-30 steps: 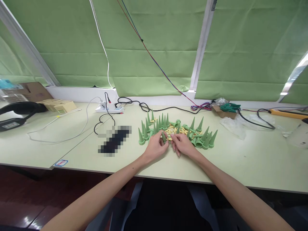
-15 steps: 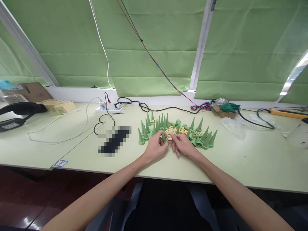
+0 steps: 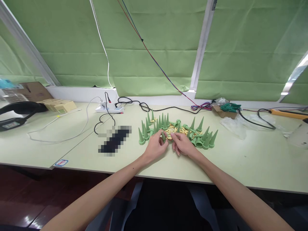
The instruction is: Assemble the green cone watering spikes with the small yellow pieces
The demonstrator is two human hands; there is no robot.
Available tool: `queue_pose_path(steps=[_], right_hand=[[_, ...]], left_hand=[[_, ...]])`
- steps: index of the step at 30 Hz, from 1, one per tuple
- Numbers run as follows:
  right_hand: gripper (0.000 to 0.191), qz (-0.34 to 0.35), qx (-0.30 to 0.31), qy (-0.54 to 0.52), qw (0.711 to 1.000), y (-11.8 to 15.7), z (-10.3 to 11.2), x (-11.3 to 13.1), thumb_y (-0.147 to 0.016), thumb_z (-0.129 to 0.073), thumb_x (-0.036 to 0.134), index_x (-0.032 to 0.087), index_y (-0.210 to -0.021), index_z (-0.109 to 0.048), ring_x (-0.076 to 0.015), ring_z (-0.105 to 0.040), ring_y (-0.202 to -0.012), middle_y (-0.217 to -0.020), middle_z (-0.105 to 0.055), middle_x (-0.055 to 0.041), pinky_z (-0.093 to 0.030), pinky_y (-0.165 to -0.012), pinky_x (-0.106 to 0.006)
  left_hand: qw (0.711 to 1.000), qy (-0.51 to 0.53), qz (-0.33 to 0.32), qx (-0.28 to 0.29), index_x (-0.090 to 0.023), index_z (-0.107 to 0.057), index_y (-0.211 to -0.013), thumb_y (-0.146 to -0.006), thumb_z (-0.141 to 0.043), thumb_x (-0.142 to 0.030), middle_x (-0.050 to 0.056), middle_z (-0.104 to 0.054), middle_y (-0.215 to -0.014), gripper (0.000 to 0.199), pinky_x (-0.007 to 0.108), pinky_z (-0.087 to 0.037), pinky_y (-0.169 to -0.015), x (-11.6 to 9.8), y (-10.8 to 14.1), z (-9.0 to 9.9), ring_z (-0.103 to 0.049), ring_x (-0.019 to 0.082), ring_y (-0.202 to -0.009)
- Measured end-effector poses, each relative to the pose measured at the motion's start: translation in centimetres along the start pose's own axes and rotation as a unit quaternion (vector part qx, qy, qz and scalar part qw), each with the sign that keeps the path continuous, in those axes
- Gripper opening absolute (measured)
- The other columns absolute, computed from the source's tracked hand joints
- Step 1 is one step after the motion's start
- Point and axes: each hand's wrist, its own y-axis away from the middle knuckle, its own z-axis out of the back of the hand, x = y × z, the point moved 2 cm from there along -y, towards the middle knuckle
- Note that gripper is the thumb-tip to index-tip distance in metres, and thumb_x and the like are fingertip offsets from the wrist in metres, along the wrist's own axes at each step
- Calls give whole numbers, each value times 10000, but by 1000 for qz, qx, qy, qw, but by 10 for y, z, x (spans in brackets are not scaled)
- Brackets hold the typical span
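Note:
My left hand (image 3: 156, 147) is closed around a green plastic cone spike (image 3: 163, 137), its tip pointing up between thumb and fingers. Close beside it, my right hand (image 3: 183, 145) has thumb and forefinger pinched together near the cone's lower end. Whatever lies in that pinch is too small to make out. Behind both hands is a pile of small yellow plastic pieces (image 3: 183, 130). Several green cone spikes (image 3: 141, 138) stand upright on the left of the pile. More green spikes (image 3: 206, 143) stand or lie on the right, some showing hollow open ends.
On the pale table (image 3: 240, 170), a pixelated dark patch (image 3: 115, 140) lies left of the spikes. A power strip (image 3: 109, 108) and black cables run along the back. Headphones (image 3: 21, 110) are far left; a small cardboard box (image 3: 223, 113) and clear plastic bags (image 3: 234, 126) lie right.
Both hands stay almost in place. A small yellow piece that showed between the fingertips is now harder to see. The view has shifted very slightly.

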Motion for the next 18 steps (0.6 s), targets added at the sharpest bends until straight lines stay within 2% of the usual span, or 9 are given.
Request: queue_pose_path(steps=[3, 9, 12, 15, 18], right_hand=[[403, 9, 19, -9, 1000, 1, -1, 2, -882, -502, 604, 201, -890, -504, -94, -474, -267, -487, -595, 55, -275, -261, -162], [510, 5, 16, 7, 1000, -2, 0, -2, -895, -423, 654, 185, -706, -487, -86, -463, -260, -459, -562, 33, -304, -264, -169], [480, -2, 5, 2, 1000, -1, 0, -1, -901, -425, 647, 184, -801, -508, -95, -484, -267, -477, -588, 31, -272, -253, -161], [412, 2, 23, -4, 1000, 1, -1, 1, -893, -484, 608, 196, -900, -492, -97, -484, -267, -492, -602, 49, -277, -255, -156], [430, 9, 32, -4, 999, 0, -1, 0, -896, -474, 612, 193, -801, -474, -86, -470, -262, -483, -590, 44, -296, -261, -157]], left_hand=[[1000, -5, 2, -7, -208, -512, -880, -810, -536, -243, -51, -516, -601, 82, 225, -374, -518, -1, 0, 1, -484, 98, -493], [1000, -3, -3, 16, -210, -522, -892, -810, -534, -231, -54, -511, -594, 86, 220, -355, -503, -1, 1, 1, -469, 95, -480], [1000, -7, 0, 9, -208, -519, -888, -817, -531, -239, -50, -521, -606, 79, 223, -360, -509, -1, 0, 1, -478, 96, -489], [1000, -9, 3, -1, -206, -519, -891, -821, -533, -249, -47, -528, -612, 83, 224, -365, -513, 0, 0, 1, -483, 98, -501], [1000, -7, -3, 6, -209, -525, -897, -823, -534, -245, -55, -509, -584, 83, 218, -356, -503, -1, 0, 1, -475, 98, -494]])
